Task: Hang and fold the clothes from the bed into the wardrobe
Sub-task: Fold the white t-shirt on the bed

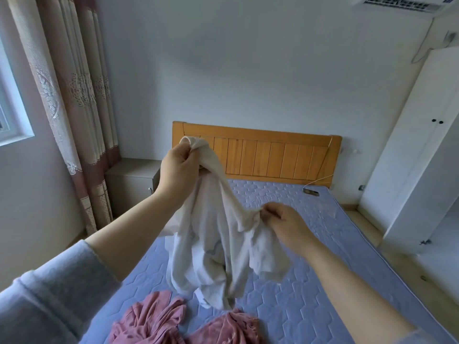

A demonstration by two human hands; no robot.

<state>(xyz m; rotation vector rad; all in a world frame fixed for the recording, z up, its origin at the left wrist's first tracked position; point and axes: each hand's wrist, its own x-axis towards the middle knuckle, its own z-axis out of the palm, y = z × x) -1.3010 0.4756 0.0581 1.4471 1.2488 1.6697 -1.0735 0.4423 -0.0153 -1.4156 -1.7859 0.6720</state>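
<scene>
A white garment (216, 247) hangs crumpled above the blue quilted mattress (310, 274). My left hand (177, 170) grips its top edge, raised in front of the wooden headboard (268, 155). Lower and to the right, my right hand (285, 224) pinches another part of the same edge. The garment's lower end touches the mattress near a pink garment (159, 319) that lies bunched at the bed's near edge. The white wardrobe (419, 155) stands at the right with a door swung open.
A grey bedside cabinet (131, 182) stands left of the headboard, beside patterned curtains (74, 108) and a window. A small dark object with a white cord (310, 191) lies on the mattress near the headboard. Light wood floor runs between bed and wardrobe.
</scene>
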